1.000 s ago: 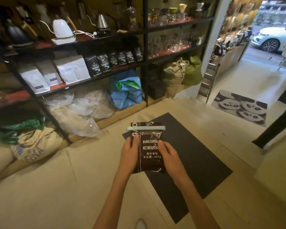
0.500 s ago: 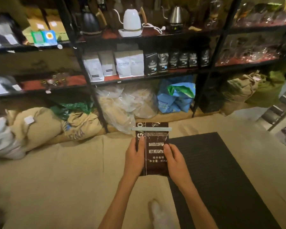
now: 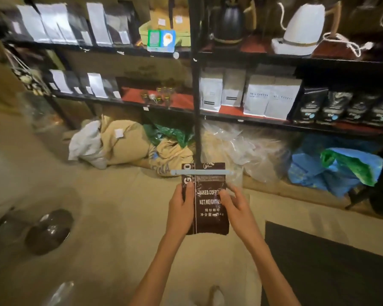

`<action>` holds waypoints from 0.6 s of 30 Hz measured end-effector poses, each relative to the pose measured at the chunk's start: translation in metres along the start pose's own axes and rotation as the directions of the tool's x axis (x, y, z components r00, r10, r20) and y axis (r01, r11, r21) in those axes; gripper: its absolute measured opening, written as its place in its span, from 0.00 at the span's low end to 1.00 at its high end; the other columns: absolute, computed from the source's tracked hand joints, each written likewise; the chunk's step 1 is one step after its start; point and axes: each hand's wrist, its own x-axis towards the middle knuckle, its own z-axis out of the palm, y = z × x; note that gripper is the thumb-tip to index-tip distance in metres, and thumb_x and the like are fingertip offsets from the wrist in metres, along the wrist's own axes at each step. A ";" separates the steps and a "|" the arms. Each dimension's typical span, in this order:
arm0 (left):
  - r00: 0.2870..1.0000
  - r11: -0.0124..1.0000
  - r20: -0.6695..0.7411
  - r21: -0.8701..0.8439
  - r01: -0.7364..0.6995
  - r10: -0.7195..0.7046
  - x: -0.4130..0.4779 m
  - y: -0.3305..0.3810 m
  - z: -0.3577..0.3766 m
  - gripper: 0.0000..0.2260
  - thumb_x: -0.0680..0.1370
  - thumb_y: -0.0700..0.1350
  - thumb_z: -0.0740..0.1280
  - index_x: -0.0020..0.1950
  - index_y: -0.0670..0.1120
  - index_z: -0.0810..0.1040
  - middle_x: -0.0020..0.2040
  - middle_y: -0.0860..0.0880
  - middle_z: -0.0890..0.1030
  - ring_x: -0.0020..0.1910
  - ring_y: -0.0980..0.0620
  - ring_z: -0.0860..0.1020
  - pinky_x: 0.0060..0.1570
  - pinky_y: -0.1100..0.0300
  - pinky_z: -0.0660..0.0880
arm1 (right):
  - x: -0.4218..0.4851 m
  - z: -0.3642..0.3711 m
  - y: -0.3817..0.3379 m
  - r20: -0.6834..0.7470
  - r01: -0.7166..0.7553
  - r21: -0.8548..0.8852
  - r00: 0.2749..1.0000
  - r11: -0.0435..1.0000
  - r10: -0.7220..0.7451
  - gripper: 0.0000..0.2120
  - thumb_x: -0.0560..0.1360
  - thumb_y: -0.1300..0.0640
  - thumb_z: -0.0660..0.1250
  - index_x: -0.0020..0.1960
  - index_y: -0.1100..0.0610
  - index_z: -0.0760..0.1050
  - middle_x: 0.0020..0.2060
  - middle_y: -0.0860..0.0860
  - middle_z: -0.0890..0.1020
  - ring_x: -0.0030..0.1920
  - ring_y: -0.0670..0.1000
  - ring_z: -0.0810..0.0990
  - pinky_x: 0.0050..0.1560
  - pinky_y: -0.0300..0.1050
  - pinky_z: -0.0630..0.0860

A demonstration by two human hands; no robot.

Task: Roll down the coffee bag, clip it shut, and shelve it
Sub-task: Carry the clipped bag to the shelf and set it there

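Brown foil coffee bag (image 3: 208, 204) gripped by left hand (image 3: 181, 206) and right hand (image 3: 237, 206); pale-blue plastic clip bar (image 3: 201, 172) on. Risk: clip snagging black metal shelf rack (image 3: 195, 89), popping off.

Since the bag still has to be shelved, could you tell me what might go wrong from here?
The pale blue plastic clip overhangs both sides of the dark brown foil coffee bag, so it may catch the black metal shelf post. The left hand and right hand grip only the bag's edges, so it could slip. The shelves look crowded.
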 end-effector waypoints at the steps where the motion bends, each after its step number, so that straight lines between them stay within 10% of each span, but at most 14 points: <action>1: 1.000 1.000 -0.029 0.004 -0.009 0.009 0.011 0.000 -0.006 0.13 0.83 0.55 0.58 0.58 0.50 0.77 0.49 0.53 0.84 0.45 0.62 0.83 0.46 0.59 0.79 | 0.016 0.007 -0.006 -0.002 0.026 0.002 1.000 1.000 -0.026 0.17 0.81 0.50 0.62 0.69 0.46 0.68 0.53 0.51 0.84 0.49 0.44 0.85 0.42 0.36 0.80; 9: 0.999 0.994 0.001 -0.092 0.052 -0.052 0.112 0.000 -0.074 0.16 0.83 0.59 0.56 0.58 0.54 0.80 0.51 0.52 0.86 0.51 0.55 0.84 0.53 0.54 0.79 | 0.140 0.105 -0.036 -0.005 0.061 0.057 0.998 0.997 -0.060 0.06 0.79 0.51 0.65 0.56 0.45 0.71 0.50 0.53 0.85 0.45 0.48 0.86 0.43 0.45 0.82; 14: 0.999 0.977 -0.032 -0.212 0.032 -0.039 0.186 0.014 -0.140 0.13 0.83 0.52 0.60 0.59 0.47 0.78 0.47 0.50 0.86 0.44 0.57 0.85 0.41 0.64 0.79 | 0.202 0.187 -0.048 -0.012 0.031 0.054 0.999 0.998 -0.030 0.04 0.80 0.53 0.64 0.54 0.51 0.70 0.47 0.55 0.85 0.43 0.52 0.87 0.44 0.53 0.84; 18: 1.000 0.967 0.022 -0.256 0.018 -0.012 0.242 0.018 -0.183 0.10 0.81 0.47 0.65 0.63 0.50 0.76 0.50 0.53 0.87 0.48 0.55 0.85 0.42 0.65 0.79 | 0.253 0.246 -0.063 -0.029 0.074 0.027 0.997 0.997 -0.074 0.02 0.80 0.56 0.64 0.51 0.51 0.70 0.44 0.50 0.83 0.37 0.42 0.85 0.36 0.39 0.80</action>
